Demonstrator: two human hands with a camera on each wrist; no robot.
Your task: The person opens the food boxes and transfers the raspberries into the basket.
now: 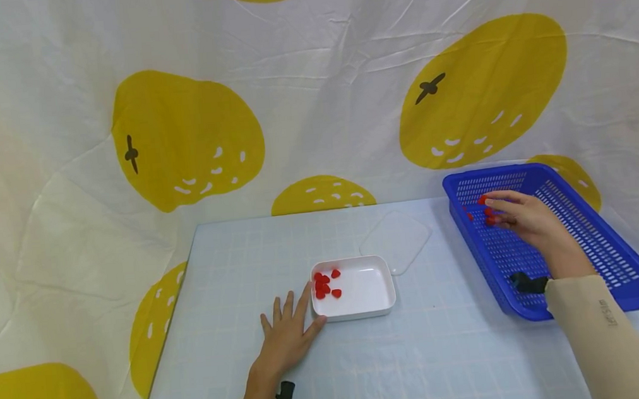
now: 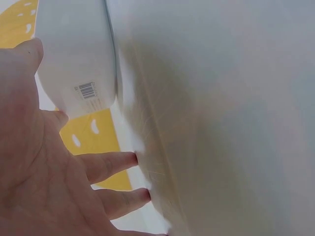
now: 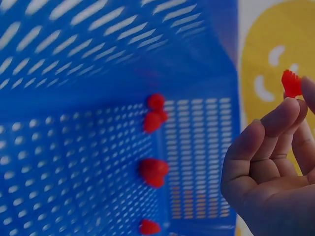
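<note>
My right hand [image 1: 535, 224] pinches a small red ridged piece [image 3: 291, 84] between thumb and fingertip, above the left part of the blue basket [image 1: 476, 260]. Several more red pieces [image 3: 153, 172] lie in the basket below the hand. My left hand [image 1: 286, 343] has its fingers spread, with thumb and index finger touching the left end of a white tray [image 1: 358, 316]. Several red pieces [image 1: 321, 286] are gathered at the tray's left side. In the left wrist view the tray's outer wall [image 2: 78, 59] shows a barcode, against the thumb and index finger.
Behind the tray lies a clear flat lid [image 1: 397, 240] on the pale checked tabletop [image 1: 233, 258]. A white curtain [image 1: 323, 110] printed with yellow fruit hangs behind and beside the table. The basket's raised rim stands at the table's right side.
</note>
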